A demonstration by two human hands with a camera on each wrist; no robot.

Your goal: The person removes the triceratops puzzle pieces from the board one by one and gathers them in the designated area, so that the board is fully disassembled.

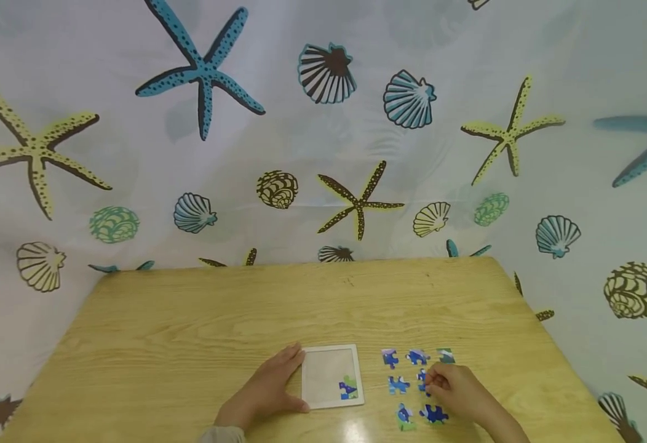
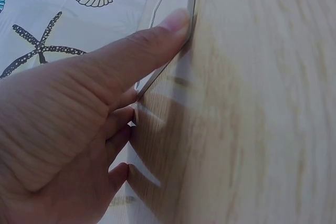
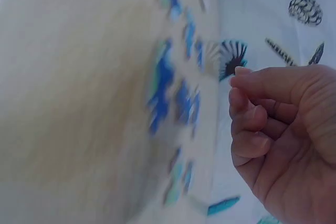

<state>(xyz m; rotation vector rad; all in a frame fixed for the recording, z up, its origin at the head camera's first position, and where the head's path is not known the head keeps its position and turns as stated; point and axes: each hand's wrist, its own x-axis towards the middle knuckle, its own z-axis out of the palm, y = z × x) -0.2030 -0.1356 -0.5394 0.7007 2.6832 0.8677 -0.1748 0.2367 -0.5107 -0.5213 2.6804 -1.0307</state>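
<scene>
A white square puzzle tray [image 1: 329,407] lies on the table. Joined blue and green pieces [image 1: 348,389] fill its lower right corner. Against the tray's left edge rests my left hand [image 1: 270,384], fingers by the upper corner and thumb at the lower one; the left wrist view shows the thumb [image 2: 152,43] touching the rim. Over the loose jigsaw pieces hovers my right hand [image 1: 459,391], partly covering a blue piece [image 1: 422,375]. In the right wrist view its fingers [image 3: 249,124] are curled, thumb and index tips together, and no piece shows between them.
Several loose pieces lie right of the tray, among them a blue one [image 1: 398,385], a dark blue one [image 1: 434,413] and a green one [image 1: 445,355]. The wooden table [image 1: 190,332] meets a shell-and-starfish cloth [image 1: 246,227] behind and at both sides.
</scene>
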